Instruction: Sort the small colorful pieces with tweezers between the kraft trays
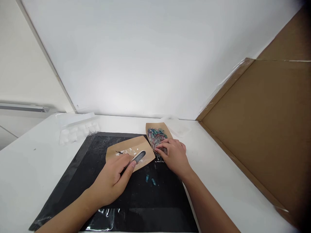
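My left hand (pixel 114 181) is closed around a dark nail file (pixel 140 156) with a pale edge, over a brown paper tray (pixel 113 149). Small white bits (pixel 130 151) are scattered in that tray. My right hand (pixel 173 155) reaches to a second brown tray (pixel 148 125), its thumb and fingers pinched together at the near end of a pile of glossy press-on nails (pixel 156 134) in teal, pink and clear. Whatever lies between those fingertips is hidden. Two teal press-on nails (pixel 150 180) rest on the black mat (pixel 136 200) between my forearms.
At the back left of the white table (pixel 31 161) lies a clear plastic package (pixel 79 131) with white contents. Crumpled clear plastic (pixel 178 126) is behind the right tray. A cardboard panel (pixel 255 123) stands along the right, and a white wall (pixel 136 64) rises behind.
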`<state>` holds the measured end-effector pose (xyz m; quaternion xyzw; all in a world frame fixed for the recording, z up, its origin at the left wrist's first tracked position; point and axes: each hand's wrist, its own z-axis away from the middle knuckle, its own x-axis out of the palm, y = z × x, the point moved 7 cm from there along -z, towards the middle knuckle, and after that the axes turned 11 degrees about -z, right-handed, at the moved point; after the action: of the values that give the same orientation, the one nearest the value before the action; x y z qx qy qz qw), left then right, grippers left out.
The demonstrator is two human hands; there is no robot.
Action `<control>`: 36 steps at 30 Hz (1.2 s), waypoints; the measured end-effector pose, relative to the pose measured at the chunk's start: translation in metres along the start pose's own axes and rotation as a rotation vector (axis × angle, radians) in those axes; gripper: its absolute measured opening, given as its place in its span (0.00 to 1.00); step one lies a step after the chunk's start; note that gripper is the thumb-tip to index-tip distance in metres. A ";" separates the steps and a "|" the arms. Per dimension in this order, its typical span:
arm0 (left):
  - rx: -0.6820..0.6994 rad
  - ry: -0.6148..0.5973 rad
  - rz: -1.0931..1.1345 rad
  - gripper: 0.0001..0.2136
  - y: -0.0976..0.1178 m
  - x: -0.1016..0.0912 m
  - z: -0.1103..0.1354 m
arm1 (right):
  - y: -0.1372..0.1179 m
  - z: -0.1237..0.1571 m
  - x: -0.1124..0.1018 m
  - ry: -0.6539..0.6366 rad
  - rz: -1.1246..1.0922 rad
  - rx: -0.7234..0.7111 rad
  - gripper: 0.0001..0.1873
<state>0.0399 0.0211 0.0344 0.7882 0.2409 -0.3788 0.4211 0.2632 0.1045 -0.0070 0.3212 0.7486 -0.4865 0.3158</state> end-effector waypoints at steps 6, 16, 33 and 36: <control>0.007 0.000 -0.007 0.15 0.001 -0.001 0.000 | 0.003 0.000 -0.002 0.066 -0.002 -0.004 0.10; -0.010 -0.009 -0.028 0.16 0.000 0.000 0.000 | 0.005 -0.003 -0.019 0.168 -0.196 0.024 0.14; -0.024 -0.029 -0.011 0.15 0.000 0.002 -0.001 | -0.020 0.005 -0.007 0.026 -1.085 0.209 0.17; -0.032 -0.031 0.000 0.14 0.000 0.002 -0.001 | -0.034 0.010 -0.001 -0.098 -1.144 0.214 0.17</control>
<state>0.0413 0.0222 0.0333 0.7753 0.2405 -0.3868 0.4375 0.2386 0.0844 0.0080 -0.1268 0.7343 -0.6669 0.0029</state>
